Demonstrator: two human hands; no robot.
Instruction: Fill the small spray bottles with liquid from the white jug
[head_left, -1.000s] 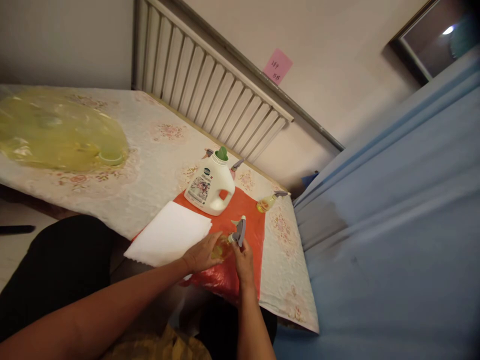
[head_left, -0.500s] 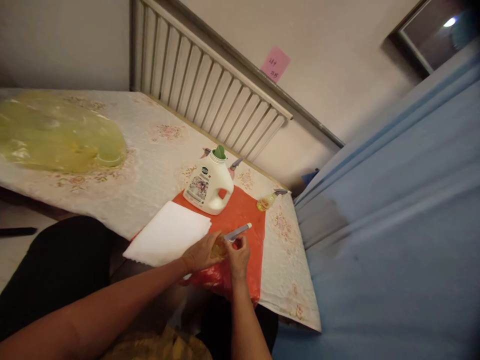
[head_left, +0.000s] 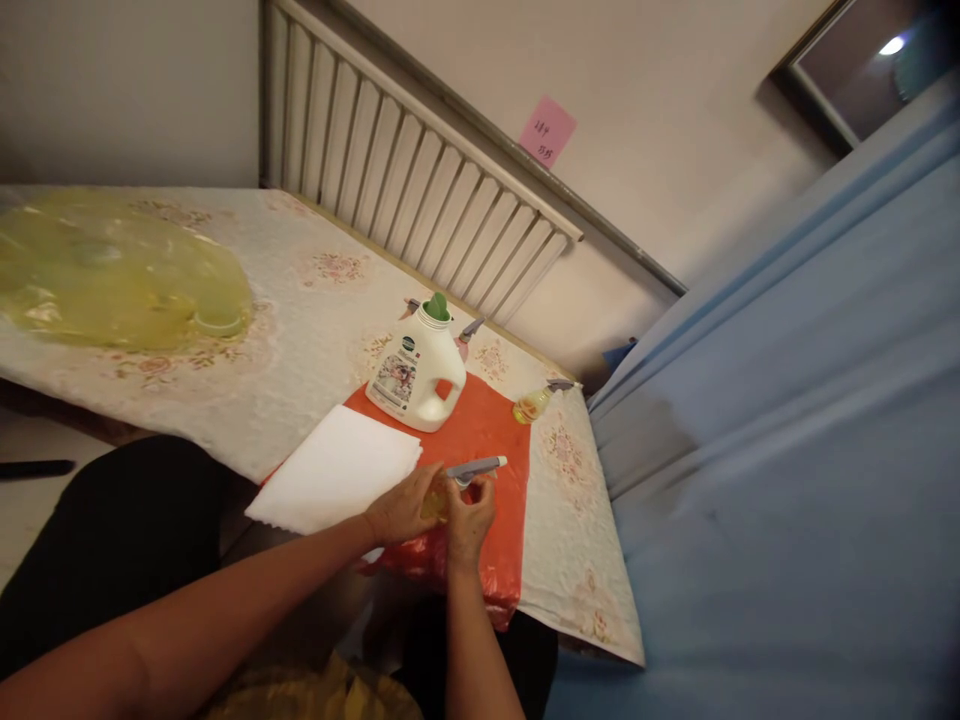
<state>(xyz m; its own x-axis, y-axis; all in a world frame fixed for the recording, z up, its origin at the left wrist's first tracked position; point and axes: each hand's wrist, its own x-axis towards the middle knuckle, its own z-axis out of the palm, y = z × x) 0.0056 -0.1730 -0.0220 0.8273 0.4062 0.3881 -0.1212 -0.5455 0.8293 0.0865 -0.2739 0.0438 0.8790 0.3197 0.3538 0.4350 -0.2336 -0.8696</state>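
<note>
My left hand (head_left: 405, 507) is wrapped round the yellowish body of a small spray bottle (head_left: 475, 467), whose grey spray head with a pale tip points to the right. My right hand (head_left: 471, 510) has its fingers closed at the neck, just under the spray head. Both hands are over a red plastic sheet (head_left: 499, 430) near the table's front edge. Beyond them a white jug (head_left: 420, 375) with a green piece in its mouth stands on the sheet. A folded white cloth or paper (head_left: 337, 470) lies to the left of the hands.
Another spray bottle (head_left: 531, 405) with yellow liquid stands at the right. Behind the jug, parts of other spray heads (head_left: 472, 328) show. A yellow plastic bag (head_left: 120, 270) lies on the flowered tablecloth (head_left: 300, 330) at the left. A blue curtain (head_left: 750, 400) hangs at the right.
The spray head in my hands has turned a little, from slanting upward to nearly level. My right hand has shifted slightly left; my left hand stays almost in place.
</note>
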